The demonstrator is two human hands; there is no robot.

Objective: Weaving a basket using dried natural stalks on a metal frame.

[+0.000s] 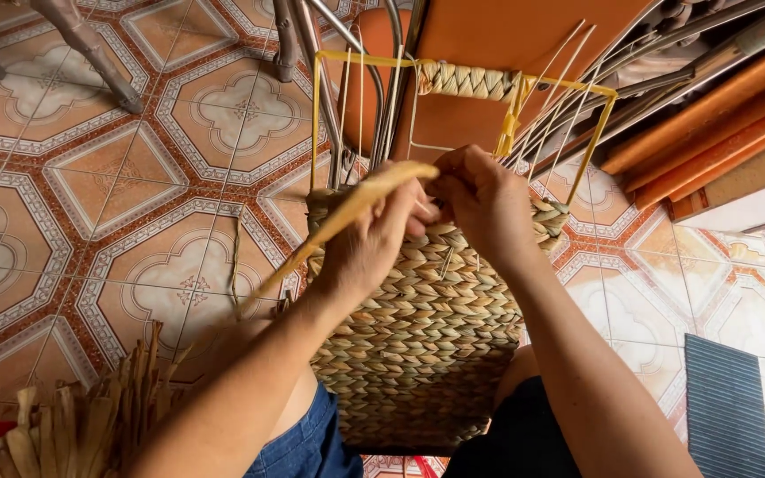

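Forearms rise from six o'clock toward the middle of the view, meeting at the top edge of a half-woven basket [422, 327] propped between the person's knees, which steadies it for two-handed work. Its braided straw wall covers the lower part of a yellow wire frame [316, 124], whose bare uprights stand toward twelve o'clock with one woven band [467, 81] already wrapped along the top bar. The left hand [369, 243] is clenched on a flat pale straw strand [347, 212], holding it taut so that it slants down toward eight o'clock. The right hand [484, 199] pinches at the weave's edge just beside the left; it seems to hold the strand's working end, though the fingers hide the contact. A bundle of dried straw [90, 425] lies at seven o'clock on the patterned tile floor [135, 177], within easy reach. Orange boards [710, 133] lean at two o'clock, and a dark ribbed mat [726, 403] lies at four.
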